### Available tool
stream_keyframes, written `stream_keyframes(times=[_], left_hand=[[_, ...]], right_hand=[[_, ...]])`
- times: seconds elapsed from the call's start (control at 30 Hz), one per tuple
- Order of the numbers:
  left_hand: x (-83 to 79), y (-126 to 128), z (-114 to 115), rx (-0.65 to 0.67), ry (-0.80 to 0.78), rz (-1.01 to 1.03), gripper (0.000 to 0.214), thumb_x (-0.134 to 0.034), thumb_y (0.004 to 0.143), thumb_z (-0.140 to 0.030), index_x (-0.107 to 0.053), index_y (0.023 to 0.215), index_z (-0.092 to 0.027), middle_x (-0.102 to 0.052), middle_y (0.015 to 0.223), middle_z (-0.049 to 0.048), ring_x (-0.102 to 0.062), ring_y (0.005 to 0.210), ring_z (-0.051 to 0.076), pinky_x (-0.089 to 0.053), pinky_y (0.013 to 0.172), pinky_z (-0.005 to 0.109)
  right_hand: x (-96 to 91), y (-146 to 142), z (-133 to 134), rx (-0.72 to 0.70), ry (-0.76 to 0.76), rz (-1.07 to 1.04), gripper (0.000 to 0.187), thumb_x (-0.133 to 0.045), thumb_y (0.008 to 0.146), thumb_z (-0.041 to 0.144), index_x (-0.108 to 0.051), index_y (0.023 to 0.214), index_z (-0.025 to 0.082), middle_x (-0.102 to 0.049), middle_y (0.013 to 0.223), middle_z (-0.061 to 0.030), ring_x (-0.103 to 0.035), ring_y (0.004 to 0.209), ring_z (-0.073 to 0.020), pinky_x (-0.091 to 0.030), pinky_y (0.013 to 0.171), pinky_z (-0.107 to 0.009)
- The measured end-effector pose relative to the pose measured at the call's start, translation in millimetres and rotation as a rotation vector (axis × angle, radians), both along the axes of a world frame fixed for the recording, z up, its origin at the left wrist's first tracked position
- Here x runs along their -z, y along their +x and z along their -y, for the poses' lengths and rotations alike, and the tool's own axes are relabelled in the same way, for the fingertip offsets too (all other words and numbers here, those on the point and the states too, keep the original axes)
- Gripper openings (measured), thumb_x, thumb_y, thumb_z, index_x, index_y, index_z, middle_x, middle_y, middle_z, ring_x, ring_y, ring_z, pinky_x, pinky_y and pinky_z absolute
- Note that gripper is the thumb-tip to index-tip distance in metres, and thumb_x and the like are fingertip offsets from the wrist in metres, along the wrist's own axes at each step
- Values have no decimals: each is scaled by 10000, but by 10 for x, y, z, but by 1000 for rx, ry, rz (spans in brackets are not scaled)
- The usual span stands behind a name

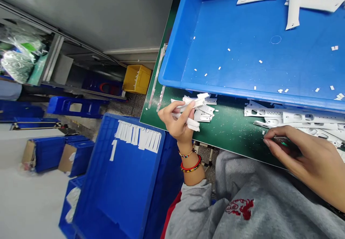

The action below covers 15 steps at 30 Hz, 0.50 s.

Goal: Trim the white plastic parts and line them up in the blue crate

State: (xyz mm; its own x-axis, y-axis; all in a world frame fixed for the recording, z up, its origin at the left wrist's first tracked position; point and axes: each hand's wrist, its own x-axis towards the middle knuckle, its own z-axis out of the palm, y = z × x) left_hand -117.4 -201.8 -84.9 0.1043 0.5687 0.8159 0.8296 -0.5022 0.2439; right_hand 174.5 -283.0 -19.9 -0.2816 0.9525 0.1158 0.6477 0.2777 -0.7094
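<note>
White plastic pieces are sitting in the left hand, fingers clamped on them over the bench. The right hand is hovering beside another pile, thumb and forefinger tips pressing together.

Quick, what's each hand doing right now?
Left hand: closed, holding white pieces.
Right hand: thumb and pointer finger close together; can't tell if anything tiny is pinched there.
</note>
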Motion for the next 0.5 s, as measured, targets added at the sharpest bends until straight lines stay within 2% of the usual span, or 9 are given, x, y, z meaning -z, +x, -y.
stream_keyframes(times=[0.13,0.23,0.3,0.37,0.43,0.5], left_hand=[[2,-24,-2,20,-6,83,136,-678,906,-288,-779,994,-268,-604,882,29,-525,810,145,-428,651,290],[-17,-23,-34,48,17,157,172,-635,936,-349,-774,918,-251,-649,924,31,-603,898,169,-494,715,338],[-53,6,-66,69,116,238,227,-608,946,-399,-755,884,-238,-686,917,22,-658,888,180,-541,750,377],[-114,93,-69,85,261,384,231,-625,929,-424,-744,885,-231,-685,818,-3,-669,743,154,-551,648,331],[-190,264,-2,122,332,584,182,-647,916,-398,-740,916,-242,-608,687,-41,-564,535,86,-443,464,231],[-259,516,152,216,233,768,154,-652,915,-385,-723,925,-248,-491,623,-67,-393,407,33,-303,363,187]], right_hand=[[14,-16,-2,-8,-11,-9,106,-523,996,317,-579,978,228,-708,799,8,-641,543,-125,-450,499,-236],[39,-17,4,-9,-10,-9,102,-517,1000,308,-573,980,225,-707,798,5,-650,560,-130,-459,515,-237],[47,-29,-1,-8,8,-14,67,-527,993,273,-567,972,224,-702,791,11,-642,551,-119,-459,522,-228],[40,-55,-12,3,45,-42,24,-539,974,216,-562,970,221,-700,794,9,-646,568,-113,-473,547,-220],[19,-90,-24,14,99,-98,69,-535,951,155,-557,953,220,-699,785,2,-653,590,-115,-483,559,-216],[-6,-121,-33,-18,166,-180,131,-519,925,97,-547,927,225,-689,734,4,-635,562,-112,-475,535,-212]])
